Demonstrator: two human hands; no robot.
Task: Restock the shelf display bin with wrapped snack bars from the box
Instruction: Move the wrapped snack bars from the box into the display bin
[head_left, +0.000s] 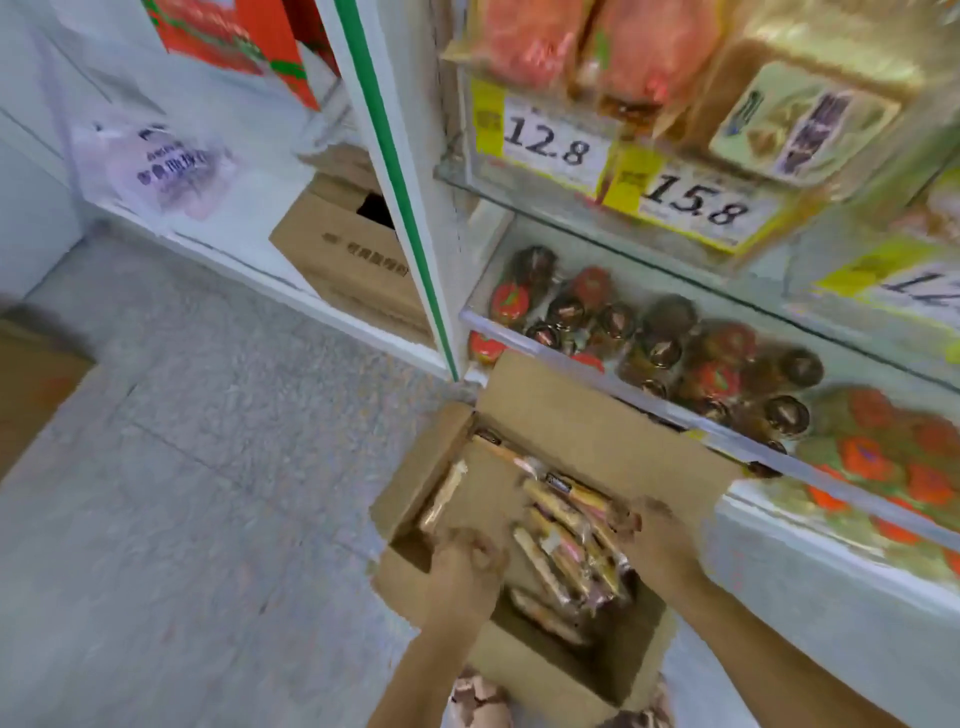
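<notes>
Right now, your left hand, fingers curled, and your right hand are both down in the box of wrapped snack bars below the shelf display bin, grips too blurred to tell.

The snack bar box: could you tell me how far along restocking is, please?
Done: the box is open. In hand: left hand and right hand are inside, the right on the wrapped bars; grips blurred. Left: many bars lie in the box, none lifted yet.
</notes>
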